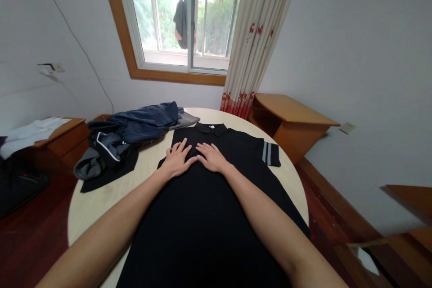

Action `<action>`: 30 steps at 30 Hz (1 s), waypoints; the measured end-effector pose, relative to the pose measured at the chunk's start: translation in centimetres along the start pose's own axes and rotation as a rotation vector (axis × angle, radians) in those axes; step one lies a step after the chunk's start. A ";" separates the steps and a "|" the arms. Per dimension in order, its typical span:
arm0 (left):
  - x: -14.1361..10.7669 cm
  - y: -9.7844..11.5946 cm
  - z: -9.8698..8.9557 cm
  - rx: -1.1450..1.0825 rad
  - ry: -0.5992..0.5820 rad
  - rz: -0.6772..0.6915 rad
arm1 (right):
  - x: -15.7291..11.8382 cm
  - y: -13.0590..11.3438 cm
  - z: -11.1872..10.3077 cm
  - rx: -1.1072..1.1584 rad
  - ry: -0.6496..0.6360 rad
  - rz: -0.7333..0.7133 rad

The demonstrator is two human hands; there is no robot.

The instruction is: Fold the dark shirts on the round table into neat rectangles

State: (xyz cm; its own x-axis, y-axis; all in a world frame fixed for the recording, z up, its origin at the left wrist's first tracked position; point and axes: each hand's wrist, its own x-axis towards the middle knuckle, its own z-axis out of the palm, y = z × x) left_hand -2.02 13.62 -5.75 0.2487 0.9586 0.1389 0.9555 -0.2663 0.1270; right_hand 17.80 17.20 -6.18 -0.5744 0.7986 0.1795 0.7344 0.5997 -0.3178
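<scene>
A black polo shirt (209,207) lies spread over the round table, its collar toward the window. Two grey stripes mark the sleeve on the right, which reaches toward the table's edge. My left hand (177,159) rests on the upper left part of the shirt, fingers spread. Beside it, my right hand (212,157) lies flat on the chest, fingers apart, below the collar. The thumbs are close together. Neither hand grips the cloth.
A pile of dark blue, black and grey clothes (135,126) sits at the table's (104,198) back left. Behind the table are a window and a curtain (253,54). Wooden furniture (293,112) stands at the right, and a wooden cabinet (67,141) at the left.
</scene>
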 end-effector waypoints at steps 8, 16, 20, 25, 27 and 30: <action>0.1 0.0 0.4 0.018 -0.080 0.002 | -0.1 0.0 0.0 -0.015 0.028 0.006; 0.1 0.0 0.2 0.020 -0.111 -0.016 | 0.3 1.8 -1.9 -0.045 0.073 0.188; 0.1 0.0 0.1 0.005 -0.110 -0.023 | -1.8 7.3 -7.2 -0.058 0.262 0.654; 0.2 -0.1 0.3 0.001 -0.102 -0.024 | -6.7 13.5 -10.7 -0.053 0.333 1.163; 0.2 -0.3 0.3 -0.017 -0.102 -0.030 | -7.6 15.0 -10.3 -0.030 0.359 1.238; 0.3 -0.5 0.3 -0.037 -0.097 -0.033 | -7.9 16.7 -9.6 0.000 0.375 1.303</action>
State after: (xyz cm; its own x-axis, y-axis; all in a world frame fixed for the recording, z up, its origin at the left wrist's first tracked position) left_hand -2.37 14.03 -6.06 0.2332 0.9717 0.0385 0.9572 -0.2364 0.1668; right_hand 38.06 21.41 -4.01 0.6648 0.7470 -0.0081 0.6647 -0.5964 -0.4500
